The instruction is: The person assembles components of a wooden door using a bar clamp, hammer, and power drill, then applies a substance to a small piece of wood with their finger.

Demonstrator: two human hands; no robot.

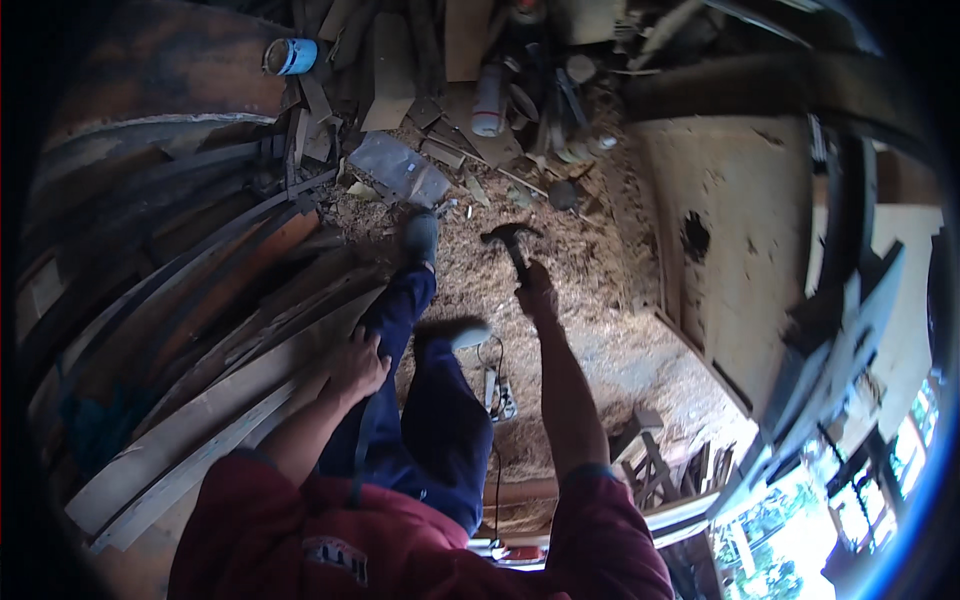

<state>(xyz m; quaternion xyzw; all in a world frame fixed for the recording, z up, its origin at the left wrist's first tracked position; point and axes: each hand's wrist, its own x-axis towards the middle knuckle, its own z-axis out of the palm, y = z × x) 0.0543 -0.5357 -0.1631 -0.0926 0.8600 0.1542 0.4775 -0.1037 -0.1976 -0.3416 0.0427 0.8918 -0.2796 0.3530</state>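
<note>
Hammer [510, 243] is up front of you, over the sawdust floor [600, 330], head pointing left. Your right hand [535, 295] is fisted round its handle, arm stretched out. Left hand [357, 365] lies fingers spread on your left thigh, by the planks [200, 400]. Power strip [497, 390] btwn your legs; blue can [291, 56] far back.
</note>
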